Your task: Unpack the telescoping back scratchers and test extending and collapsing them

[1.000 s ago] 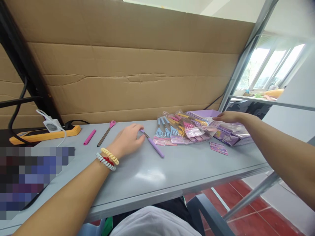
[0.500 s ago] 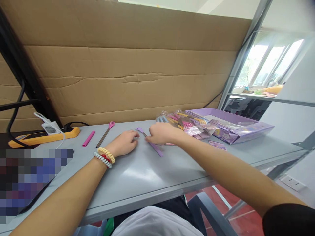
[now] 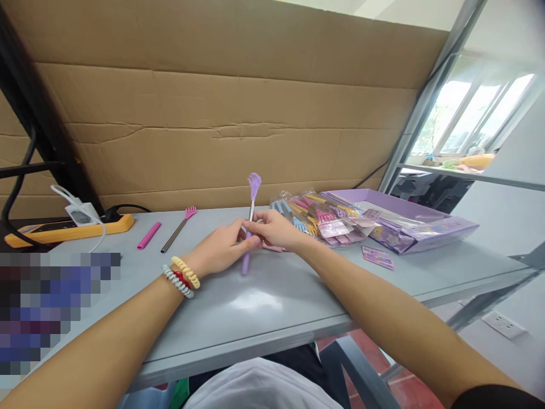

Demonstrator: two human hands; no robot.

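Note:
Both hands meet around a purple claw-headed stick [image 3: 254, 183], which stands nearly upright with its claw at the top and its purple handle pointing down at the grey table. My left hand [image 3: 223, 245], with coiled bands at the wrist, closes on the stick from the left. From the right, my right hand [image 3: 276, 229] pinches it near the metal shaft. To the left lie a pink claw with a metal shaft [image 3: 179, 229] and a separate pink tube [image 3: 149, 236].
Bagged claw sticks [image 3: 323, 218] are heaped right of my hands, beside a purple box [image 3: 400, 221]. A small printed card [image 3: 377, 258] lies in front. A yellow power strip [image 3: 114, 227] is at the left. Cardboard [image 3: 238, 102] stands behind the table [image 3: 264, 307].
The purple stick has been lifted from the table and turned more upright. My two hands have come together on it.

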